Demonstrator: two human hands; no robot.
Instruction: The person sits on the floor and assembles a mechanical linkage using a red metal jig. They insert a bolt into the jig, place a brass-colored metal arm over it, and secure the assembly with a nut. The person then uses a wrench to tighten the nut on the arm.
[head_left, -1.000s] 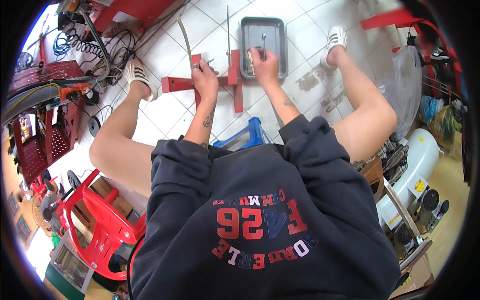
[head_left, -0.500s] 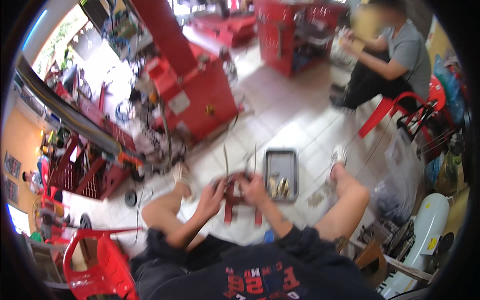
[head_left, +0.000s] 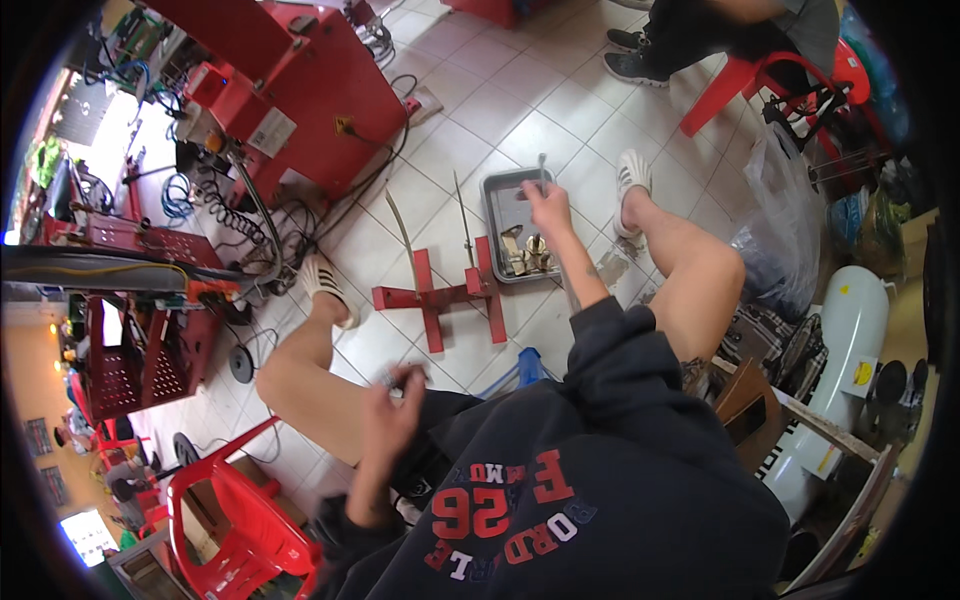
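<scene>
My right hand (head_left: 548, 208) is over a grey rectangular tray (head_left: 490, 225), its fingers closed on a slim metal tool (head_left: 542, 166) that looks like a wrench. Gold and silver metal parts (head_left: 525, 256) lie at the tray's near end. Close to my left thigh, my left hand (head_left: 390, 410) is blurred, fingers curled round a small dark metal part (head_left: 406, 376) whose kind I cannot make out. Between my feet stands a red metal stand (head_left: 440, 297) with two thin rods (head_left: 463, 218) sticking up from it; neither hand touches it.
A large red machine (head_left: 320, 110) with cables stands ahead left. A red plastic chair (head_left: 250, 520) is at my lower left. A person sits on a red chair (head_left: 725, 85) at far right. Plastic bags (head_left: 785, 235) and a white cylindrical tank (head_left: 840, 350) line the right. Something blue (head_left: 530, 367) lies before me.
Both hands have left the red stand. My right hand has moved right to the tray with a tool; my left has drawn back toward my thigh with a small part. The view has tilted down.
</scene>
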